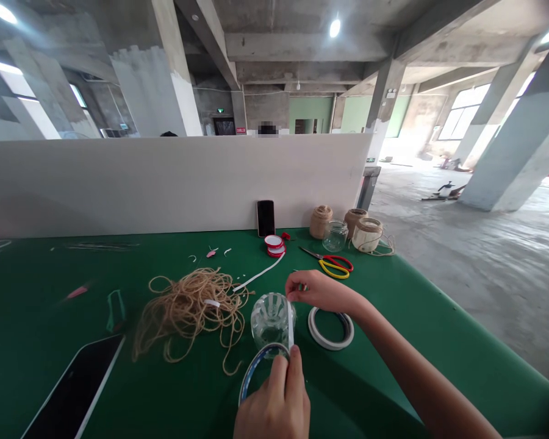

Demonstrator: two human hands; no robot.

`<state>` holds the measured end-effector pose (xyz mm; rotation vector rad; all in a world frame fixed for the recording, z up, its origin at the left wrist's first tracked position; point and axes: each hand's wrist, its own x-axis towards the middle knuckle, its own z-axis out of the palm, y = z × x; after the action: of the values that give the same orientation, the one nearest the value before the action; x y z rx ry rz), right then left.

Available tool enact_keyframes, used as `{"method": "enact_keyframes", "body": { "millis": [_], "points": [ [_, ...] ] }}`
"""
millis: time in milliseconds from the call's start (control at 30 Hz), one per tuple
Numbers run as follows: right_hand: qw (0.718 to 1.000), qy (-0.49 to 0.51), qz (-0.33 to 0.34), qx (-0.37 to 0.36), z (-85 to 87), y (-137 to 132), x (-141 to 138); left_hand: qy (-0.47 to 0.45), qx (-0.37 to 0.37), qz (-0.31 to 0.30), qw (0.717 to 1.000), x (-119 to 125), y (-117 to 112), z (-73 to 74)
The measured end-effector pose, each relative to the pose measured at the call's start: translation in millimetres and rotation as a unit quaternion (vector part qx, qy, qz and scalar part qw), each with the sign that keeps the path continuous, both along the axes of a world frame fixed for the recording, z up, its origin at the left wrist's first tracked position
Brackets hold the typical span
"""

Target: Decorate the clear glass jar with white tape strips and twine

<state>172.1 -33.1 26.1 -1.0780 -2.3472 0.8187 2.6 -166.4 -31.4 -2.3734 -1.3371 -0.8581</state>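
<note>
tablet: a dark tablet (73, 390) is laid at the near edge of the green table (41, 286).
twine: a loose tangle of twine (187, 317) is heaped just left of the jar.
left hand: the left hand (272, 405) is clenched, with a tape roll (256, 366) grasped against the glass jar.
glass jar: the glass jar (272, 323) is seen tilted between the hands; whether it rests on the table cannot be told.
right hand: the right hand (320, 291) is curled over the jar, with a white strip (290, 326) pinched against its side.
back row: a phone (265, 218) is stood against a white partition (165, 183); a red-and-white spool (275, 246) is placed beside it, with scissors (327, 265) nearer the right hand.
far right: a second tape roll (332, 328) is laid just right of the jar; twine-wrapped jars (367, 235) are grouped behind.
risks: the strip could be creased or torn if pulled too hard; the jar could be dropped if the pinch is loosened; the roll could be snagged by the twine.
</note>
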Motion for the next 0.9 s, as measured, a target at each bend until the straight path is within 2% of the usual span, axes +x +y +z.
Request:
{"method": "enact_keyframes", "body": {
  "millis": [333,467,633,900],
  "points": [
    [0.999,-0.014,0.038,0.004,3.0,10.4,0.2,-0.007,0.008,-0.009,1.000,0.2,1.6,-1.9],
    [1.000,0.023,0.018,-0.005,1.9,11.5,2.9,-0.021,0.003,0.001,1.000,0.1,1.7,-4.2],
    [0.996,0.058,0.068,-0.027,-1.4,7.4,2.1,-0.006,0.004,0.010,1.000,-2.5,1.5,-5.8],
    [0.992,0.096,0.061,-0.056,-10.7,8.9,-1.6,0.016,-0.010,0.014,1.000,-6.4,2.0,-5.2]
  ]
}}
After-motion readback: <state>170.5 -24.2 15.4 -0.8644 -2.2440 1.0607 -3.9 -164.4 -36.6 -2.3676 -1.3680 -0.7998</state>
